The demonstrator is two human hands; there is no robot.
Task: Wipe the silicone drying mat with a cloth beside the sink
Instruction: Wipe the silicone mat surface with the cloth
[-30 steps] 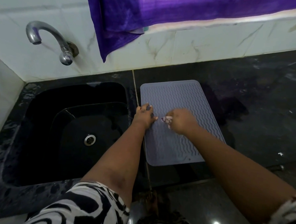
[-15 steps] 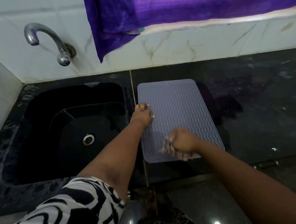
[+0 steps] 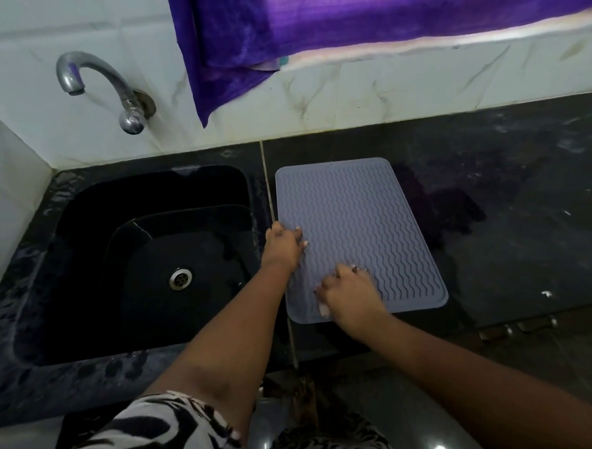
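Chrome tap (image 3: 99, 87) mounted on white marble-veined wall tiles (image 3: 363, 90), spout curving left. Purple curtain (image 3: 298, 25) hanging over the tiles, one corner pointing down right of the tap. Dark polished countertop (image 3: 528, 216) below the tiles. Round metal drain (image 3: 180, 279) set in a black basin

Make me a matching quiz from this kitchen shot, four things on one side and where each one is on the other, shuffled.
Things:
1. tap
2. purple cloth
3. left hand
4. right hand

Places:
A. near corner of the drying mat, closed over a pale cloth
B. hanging over the tiled wall
C. mat's edge next to the sink
D. on the wall above the sink

Pairs: 1-D, 2-B, 3-C, 4-A
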